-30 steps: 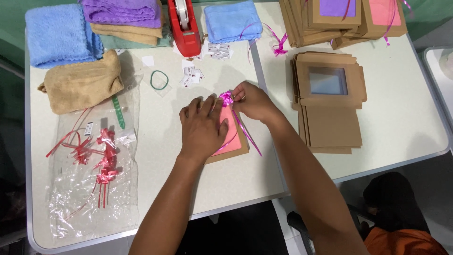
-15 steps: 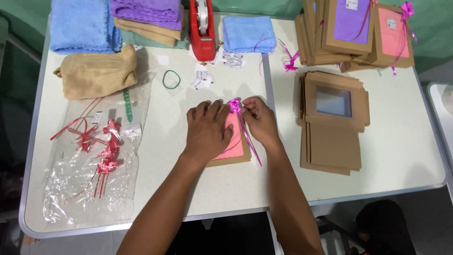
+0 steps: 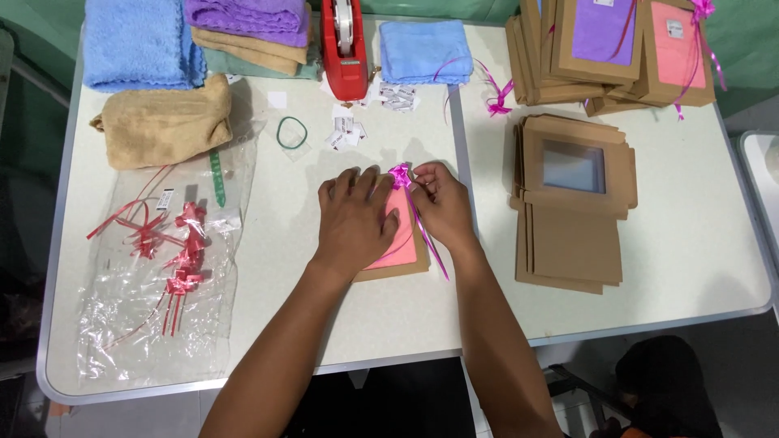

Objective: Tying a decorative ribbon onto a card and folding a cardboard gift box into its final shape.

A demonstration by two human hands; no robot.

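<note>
A brown cardboard box with a pink window (image 3: 403, 243) lies flat at the middle of the table. My left hand (image 3: 355, 217) presses down on it, fingers spread. My right hand (image 3: 441, 201) pinches a magenta ribbon bow (image 3: 400, 175) at the box's top edge. A thin magenta ribbon strand (image 3: 428, 239) runs from the bow down across the box's right side.
Flat brown window boxes (image 3: 572, 203) are stacked to the right, finished ribboned boxes (image 3: 617, 49) at the back right. A red tape dispenser (image 3: 345, 49), folded towels (image 3: 138, 45), a tan towel (image 3: 166, 122), a green rubber band (image 3: 291, 132) and a clear bag of red ribbon bows (image 3: 174, 243) lie left.
The view has shifted, so the table sits a little differently in frame. My hands stay on the box, and my right fingers have closed in on the bow.
</note>
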